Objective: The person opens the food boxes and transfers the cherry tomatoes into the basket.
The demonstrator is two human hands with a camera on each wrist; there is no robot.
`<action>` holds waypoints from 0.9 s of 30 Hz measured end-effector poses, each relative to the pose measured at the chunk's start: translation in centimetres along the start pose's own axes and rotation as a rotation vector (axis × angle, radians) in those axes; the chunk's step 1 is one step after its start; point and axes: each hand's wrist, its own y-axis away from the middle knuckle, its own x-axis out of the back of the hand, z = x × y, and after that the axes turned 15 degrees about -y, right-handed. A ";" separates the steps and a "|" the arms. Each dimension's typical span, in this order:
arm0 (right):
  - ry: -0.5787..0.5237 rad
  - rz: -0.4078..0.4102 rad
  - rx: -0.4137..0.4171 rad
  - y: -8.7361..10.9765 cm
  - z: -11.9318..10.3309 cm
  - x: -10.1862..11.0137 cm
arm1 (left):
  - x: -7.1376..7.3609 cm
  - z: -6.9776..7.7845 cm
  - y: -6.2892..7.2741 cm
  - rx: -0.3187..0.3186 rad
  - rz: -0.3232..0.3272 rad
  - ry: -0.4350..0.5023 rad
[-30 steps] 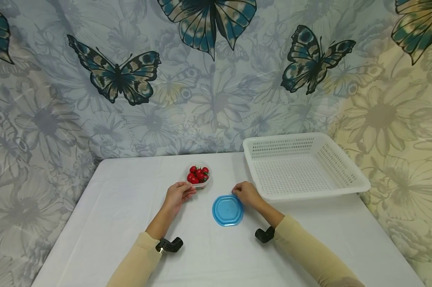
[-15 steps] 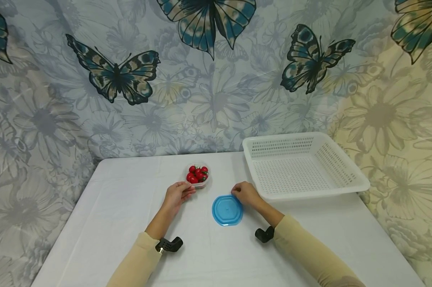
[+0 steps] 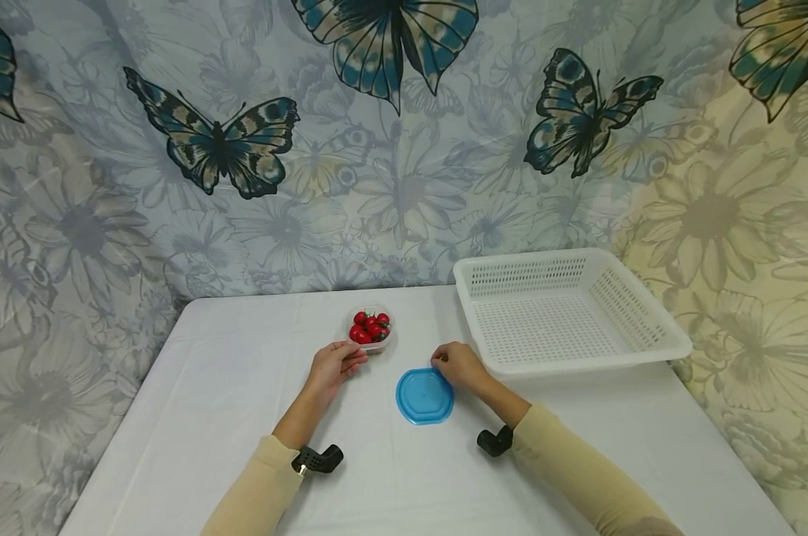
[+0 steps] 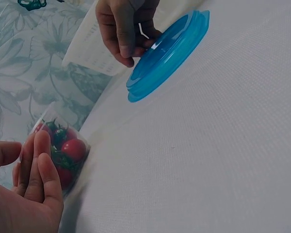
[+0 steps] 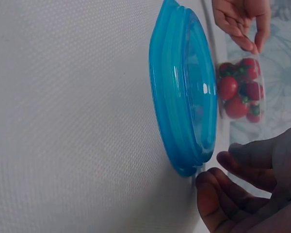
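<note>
A small clear plastic container (image 3: 370, 347) of red cherry tomatoes (image 3: 366, 335) stands near the far edge of the white table. My left hand (image 3: 330, 369) pinches its near-left rim between thumb and forefinger, the other fingers held fairly straight; the right wrist view shows the tips meeting at the rim. Nearer to me lies a round blue plastic lid (image 3: 424, 397) with a raised rim and a tab. At its far-right edge my right hand (image 3: 460, 365) has its fingers curled, thumb and fingers pinching the edge. The exact contact is partly hidden.
A white perforated plastic basket (image 3: 551, 365) sits at the back right, just beyond my right hand. Behind the white-covered table (image 3: 243, 409) hangs a butterfly-and-flower patterned backdrop (image 3: 410, 201). Each wrist wears a black camera (image 3: 319, 458).
Both hands stay at the same places on the container and the lid. The lid's surface looks slightly darker now, and the whole head view has shifted a little.
</note>
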 end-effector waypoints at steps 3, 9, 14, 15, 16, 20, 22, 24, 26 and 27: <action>0.011 -0.006 0.007 0.1 -0.2 0.0 | -0.1 0.1 -0.1 -0.003 -0.004 0.003; 0.027 -0.023 0.040 0.4 -1.0 0.1 | -0.2 0.2 0.0 -0.003 -0.006 0.009; 0.022 -0.042 0.062 0.7 -2.0 0.2 | -0.2 0.2 0.1 0.002 -0.005 0.010; 0.022 -0.047 0.070 0.8 -2.1 0.2 | -0.1 0.2 0.1 0.003 -0.005 0.011; 0.019 -0.054 0.078 0.9 -2.3 0.3 | -0.1 0.1 0.1 0.006 -0.005 0.015; 0.014 -0.085 0.116 1.1 -3.4 0.8 | 0.0 0.1 0.2 0.011 -0.002 0.032; 0.016 -0.096 0.126 1.1 -4.0 1.1 | 0.0 0.1 0.2 0.011 -0.001 0.035; 0.023 -0.111 0.137 1.1 -4.4 1.5 | 0.0 0.1 0.2 0.009 -0.002 0.033; 0.032 -0.122 0.149 1.0 -4.9 1.8 | 0.0 0.2 0.1 0.008 -0.001 0.027; 0.037 -0.128 0.159 1.0 -5.1 2.0 | 0.0 0.2 0.1 0.006 -0.001 0.025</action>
